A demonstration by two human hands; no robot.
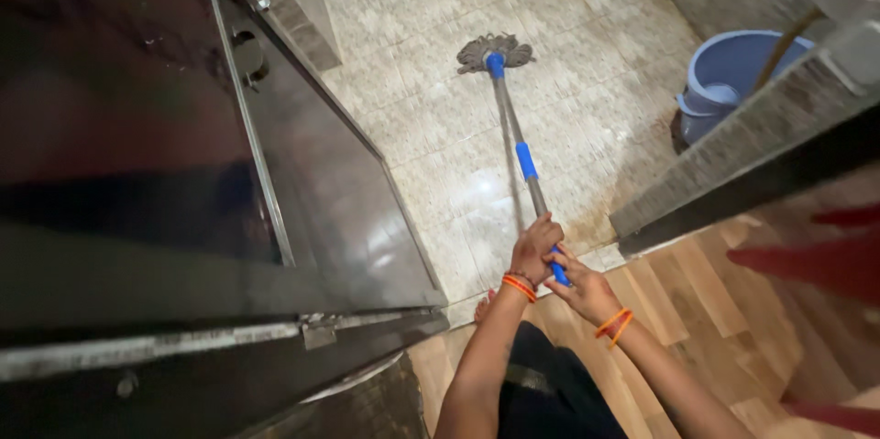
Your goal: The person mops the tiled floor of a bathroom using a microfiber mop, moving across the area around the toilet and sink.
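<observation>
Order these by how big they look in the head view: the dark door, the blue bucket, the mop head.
1. Dark door, by far the largest, though it is nearest the camera.
2. Blue bucket, partly hidden by the wall.
3. Mop head, smallest, farthest away.

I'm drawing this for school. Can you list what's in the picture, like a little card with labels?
Left hand: grips the mop handle
Right hand: grips the handle's blue end, just below the left
Mop head: grey strings, resting on the tiled floor
Bucket: blue, right side, a stick inside
Door: dark, open, on the left
</observation>
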